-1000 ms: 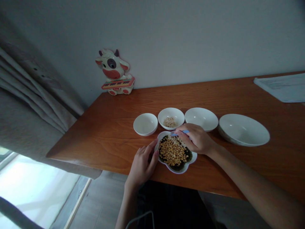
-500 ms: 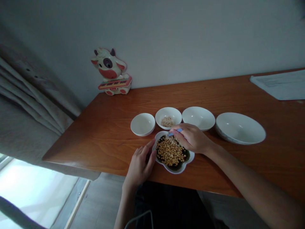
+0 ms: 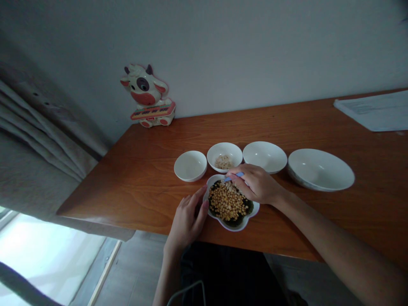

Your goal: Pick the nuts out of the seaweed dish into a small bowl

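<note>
Gripping a slim lavender-blue tool (image 3: 234, 177) between thumb and fingers, the right hand (image 3: 255, 182) was over the upper right part of a scalloped white dish (image 3: 255, 208), just below the frame's centre. The tool's tip could not be made out. The left hand (image 3: 188, 219) touched the dish's left rim, thumb and fingers parted. Yellow kernels (image 3: 228, 202) lay over a dark green layer in the dish. Four white bowls (image 3: 264, 156) stood in a row across the centre and right, the second from left containing pale pieces (image 3: 223, 162). A toy cow (image 3: 148, 102) sat upper left.
</note>
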Available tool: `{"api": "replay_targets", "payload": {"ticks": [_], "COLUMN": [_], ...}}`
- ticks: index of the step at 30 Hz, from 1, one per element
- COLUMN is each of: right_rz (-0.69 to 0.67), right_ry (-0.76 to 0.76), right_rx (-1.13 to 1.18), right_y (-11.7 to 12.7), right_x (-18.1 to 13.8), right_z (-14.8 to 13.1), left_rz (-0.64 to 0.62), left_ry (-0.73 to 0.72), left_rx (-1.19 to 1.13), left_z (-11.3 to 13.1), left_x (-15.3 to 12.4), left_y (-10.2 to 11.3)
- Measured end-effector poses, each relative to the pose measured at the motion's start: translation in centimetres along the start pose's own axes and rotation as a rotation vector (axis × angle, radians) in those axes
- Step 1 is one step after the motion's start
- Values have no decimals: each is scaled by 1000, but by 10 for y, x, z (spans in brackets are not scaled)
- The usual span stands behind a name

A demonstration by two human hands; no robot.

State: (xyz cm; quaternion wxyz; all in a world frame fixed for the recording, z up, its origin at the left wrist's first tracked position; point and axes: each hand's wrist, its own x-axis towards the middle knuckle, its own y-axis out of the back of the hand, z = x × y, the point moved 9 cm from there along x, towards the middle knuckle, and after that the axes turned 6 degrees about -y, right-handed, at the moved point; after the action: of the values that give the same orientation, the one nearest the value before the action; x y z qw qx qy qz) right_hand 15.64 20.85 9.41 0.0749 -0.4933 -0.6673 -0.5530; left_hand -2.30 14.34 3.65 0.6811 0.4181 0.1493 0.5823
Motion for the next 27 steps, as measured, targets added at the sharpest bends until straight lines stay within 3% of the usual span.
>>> {"api": "replay_targets", "payload": {"ticks": [8,19,27], "right_rz": [25,-41,12], "right_ry": [46,-56,-59], "right_rx": [-19,12,38], "right_y": [2,-4,1], "right_x": [-1,-1,0], "right_z": [-4,6,6], "left_rz": [-14,-17,-22], "left_ry": [7,15,21], "left_rx": [-6,-10,-5], "left_z": [-1,-1,-1], "left_x": [0,0,-1], "left_y": [-1,-1,-1]}}
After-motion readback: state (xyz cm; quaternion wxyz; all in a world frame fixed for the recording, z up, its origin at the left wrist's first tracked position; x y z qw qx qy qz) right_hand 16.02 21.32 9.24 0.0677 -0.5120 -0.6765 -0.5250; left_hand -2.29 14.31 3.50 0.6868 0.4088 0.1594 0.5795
